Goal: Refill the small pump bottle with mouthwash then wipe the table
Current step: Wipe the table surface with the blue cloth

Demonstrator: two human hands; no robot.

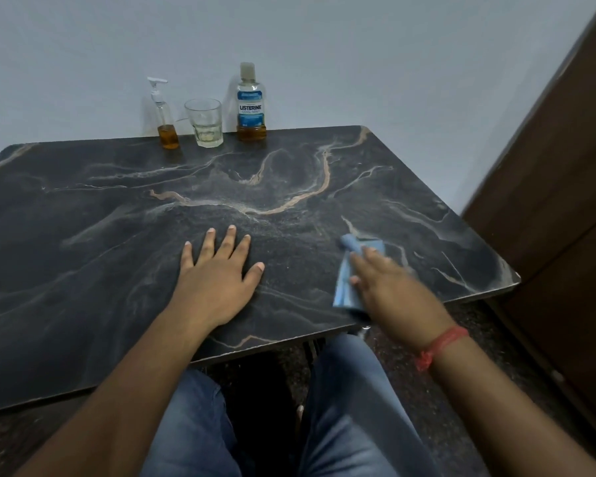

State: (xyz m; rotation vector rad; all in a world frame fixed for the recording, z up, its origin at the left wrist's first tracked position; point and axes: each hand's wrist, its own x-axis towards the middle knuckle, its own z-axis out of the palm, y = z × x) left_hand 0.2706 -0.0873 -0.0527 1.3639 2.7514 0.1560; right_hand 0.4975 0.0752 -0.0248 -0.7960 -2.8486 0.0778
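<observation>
Near the tabletop's [289,187] right edge, the right hand [389,290] presses a blue cloth [344,284] with straight fingers to wipe; the left hand [217,280] lies splayed flat, likely bracing.

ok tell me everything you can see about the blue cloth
The blue cloth is a soft, light blue fabric, folded or bunched into a long strip. It lies flat on the dark marbled table near its right front corner. The right hand presses on it with fairly straight fingers, covering much of it; the picture is blurred there. Nothing else touches it.
</observation>
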